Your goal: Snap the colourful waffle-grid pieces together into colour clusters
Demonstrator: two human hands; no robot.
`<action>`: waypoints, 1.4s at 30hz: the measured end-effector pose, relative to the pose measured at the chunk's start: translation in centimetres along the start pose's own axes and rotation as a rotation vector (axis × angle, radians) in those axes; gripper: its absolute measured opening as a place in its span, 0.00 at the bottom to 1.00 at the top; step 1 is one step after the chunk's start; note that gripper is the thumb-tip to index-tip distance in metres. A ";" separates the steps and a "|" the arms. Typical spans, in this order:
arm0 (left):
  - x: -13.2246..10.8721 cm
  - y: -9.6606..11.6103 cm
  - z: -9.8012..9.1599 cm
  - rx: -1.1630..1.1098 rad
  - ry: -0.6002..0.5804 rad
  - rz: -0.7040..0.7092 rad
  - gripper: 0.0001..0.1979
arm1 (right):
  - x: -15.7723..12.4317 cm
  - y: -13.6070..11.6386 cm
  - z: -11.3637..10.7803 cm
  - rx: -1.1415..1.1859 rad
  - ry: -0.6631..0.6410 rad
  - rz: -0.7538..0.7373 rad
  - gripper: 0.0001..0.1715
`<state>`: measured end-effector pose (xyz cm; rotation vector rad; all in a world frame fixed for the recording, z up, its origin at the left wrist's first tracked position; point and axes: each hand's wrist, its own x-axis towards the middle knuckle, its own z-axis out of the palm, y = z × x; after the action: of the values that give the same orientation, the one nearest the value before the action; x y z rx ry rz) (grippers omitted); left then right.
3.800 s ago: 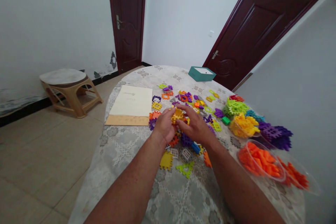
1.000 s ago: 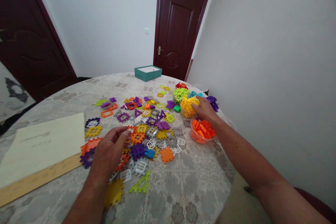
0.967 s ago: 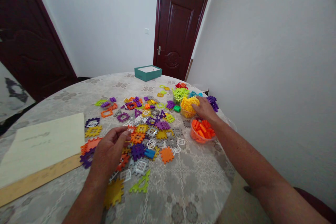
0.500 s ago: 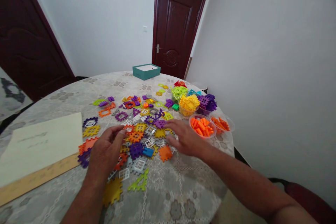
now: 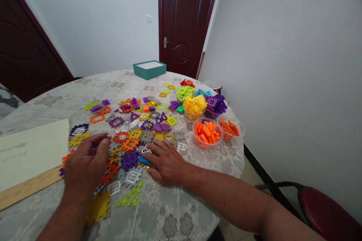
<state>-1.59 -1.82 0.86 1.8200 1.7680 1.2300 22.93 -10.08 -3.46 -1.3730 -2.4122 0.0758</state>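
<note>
My right hand [image 5: 167,162] lies palm down with fingers spread over the near right of a heap of toothed plastic building pieces. Its thumb and index finger are beside a blue piece [image 5: 144,160]; what lies under the palm is hidden. At the heap's left side, my left hand [image 5: 88,160] is curled, thumb close to the fingers. A bit of purple building piece [image 5: 94,149] shows between them, mostly hidden. Around the hands lie a purple square [image 5: 129,160], an orange square [image 5: 130,144], a white window piece [image 5: 132,177] and a lime triangle [image 5: 131,196].
Clear bowls on the right hold orange pieces [image 5: 207,134], yellow pieces [image 5: 195,104] and purple pieces [image 5: 216,104]. A green box [image 5: 149,70] stands at the back. Left are a paper sheet [image 5: 31,154] and a tan strip [image 5: 31,189]. A red chair [image 5: 325,211] is at right.
My right hand has come nearer and left across the heap, now covering the spot of an orange square. The view has shifted right; my left hand stays by the heap's left side.
</note>
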 end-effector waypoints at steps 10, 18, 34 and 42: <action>-0.3 1.8 -0.1 -0.199 0.069 0.011 0.17 | -0.5 -0.1 1.0 0.108 0.007 -0.003 0.29; -1.4 2.7 -3.7 0.004 -0.095 -0.067 0.20 | -1.2 0.6 -1.3 0.195 0.111 0.049 0.18; -12.7 -3.6 -6.3 0.529 -0.316 0.084 0.38 | -2.1 2.9 -3.8 0.040 -0.101 0.375 0.10; -11.3 -4.5 -5.3 0.466 -0.304 0.147 0.28 | -2.6 2.9 -4.1 0.044 -0.168 0.350 0.11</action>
<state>-6.93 -13.19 -3.38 2.2793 1.8737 0.5626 27.92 -11.29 -0.99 -1.8177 -2.2531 0.3442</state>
